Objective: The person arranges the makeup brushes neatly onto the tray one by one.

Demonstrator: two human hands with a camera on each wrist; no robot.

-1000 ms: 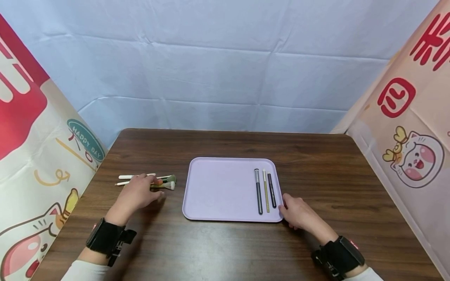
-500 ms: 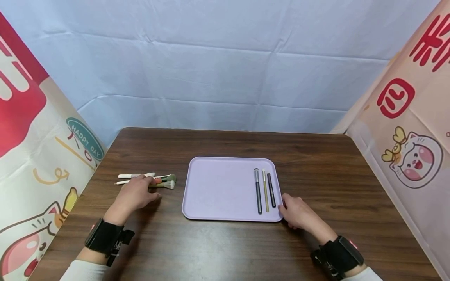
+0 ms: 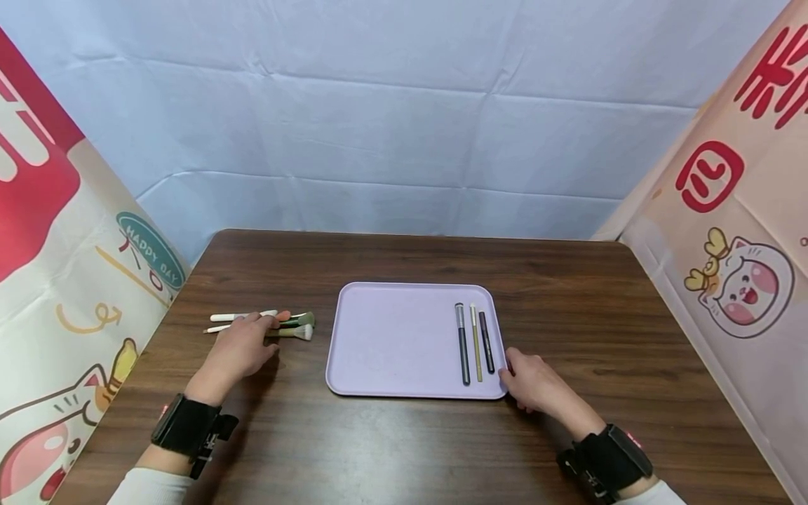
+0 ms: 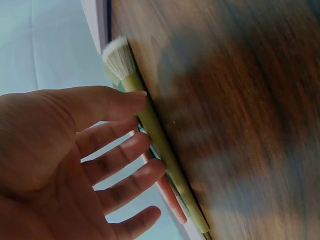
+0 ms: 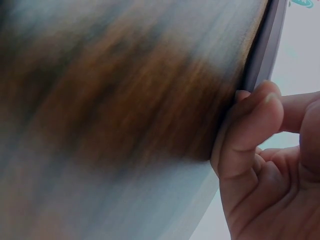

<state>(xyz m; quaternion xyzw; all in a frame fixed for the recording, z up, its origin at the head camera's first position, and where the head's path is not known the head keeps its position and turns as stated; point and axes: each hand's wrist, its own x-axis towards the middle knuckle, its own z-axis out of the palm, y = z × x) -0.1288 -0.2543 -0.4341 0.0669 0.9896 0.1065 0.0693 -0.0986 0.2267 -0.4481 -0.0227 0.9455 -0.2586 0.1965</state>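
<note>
In the head view, my left hand (image 3: 243,344) reaches over a loose bunch of makeup brushes at the table's left. Its thumb meets the handle of an olive brush with pale bristles (image 4: 160,135), and the relaxed, spread fingers lie along the far side. A green brush (image 3: 303,320), an orange-pink stick (image 4: 171,200) and white-handled pieces (image 3: 227,318) lie beside it, partly covered by the hand. My right hand (image 3: 533,379) grips the near right corner of a lilac tray (image 3: 391,393). Three slim sticks lie side by side on the tray, including a dark one (image 3: 463,354).
The brown wooden table (image 3: 404,449) has a pale blue cloth (image 3: 379,126) hanging behind it. Printed cloths with cartoon figures flank both sides. Each wrist wears a black strapped device (image 3: 192,428).
My left hand has shifted slightly left, and the orange-pink stick has moved toward the far side of the bunch. My right hand and the tray hold nearly still.
</note>
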